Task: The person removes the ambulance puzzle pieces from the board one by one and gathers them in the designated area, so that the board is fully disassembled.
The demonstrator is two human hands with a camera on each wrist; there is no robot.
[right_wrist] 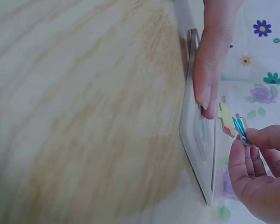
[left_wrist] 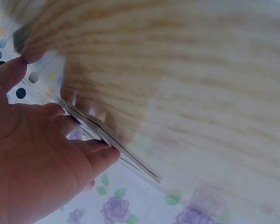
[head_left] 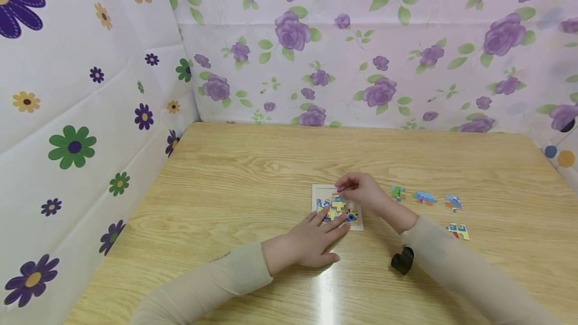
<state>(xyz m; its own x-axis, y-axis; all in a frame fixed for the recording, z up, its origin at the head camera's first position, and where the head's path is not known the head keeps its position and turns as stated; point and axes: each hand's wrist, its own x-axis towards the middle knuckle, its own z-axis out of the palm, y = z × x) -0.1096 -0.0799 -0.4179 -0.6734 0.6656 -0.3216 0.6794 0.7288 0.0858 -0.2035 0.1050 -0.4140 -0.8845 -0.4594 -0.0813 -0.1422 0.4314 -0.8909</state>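
Note:
A small square jigsaw tray [head_left: 361,224] with a pale frame lies on the table, partly filled with colourful pieces. My left hand [head_left: 313,239] rests flat with spread fingers on its near part, hiding some of the pieces. Above the tray's far side, my right hand [head_left: 361,192] pinches a jigsaw piece [right_wrist: 240,128] between thumb and fingertips. The piece is yellow, blue and orange and stands tilted over the tray in the right wrist view. In the left wrist view the tray [left_wrist: 130,156] shows edge-on under the left fingers.
To the right of the tray lie several loose jigsaw pieces: a green one [head_left: 398,192], two mostly blue ones [head_left: 425,197] and a yellow-blue one [head_left: 459,230]. A small black object [head_left: 402,261] is by the right sleeve. Flowered cloth [head_left: 289,79] hangs behind the wooden table [head_left: 226,184].

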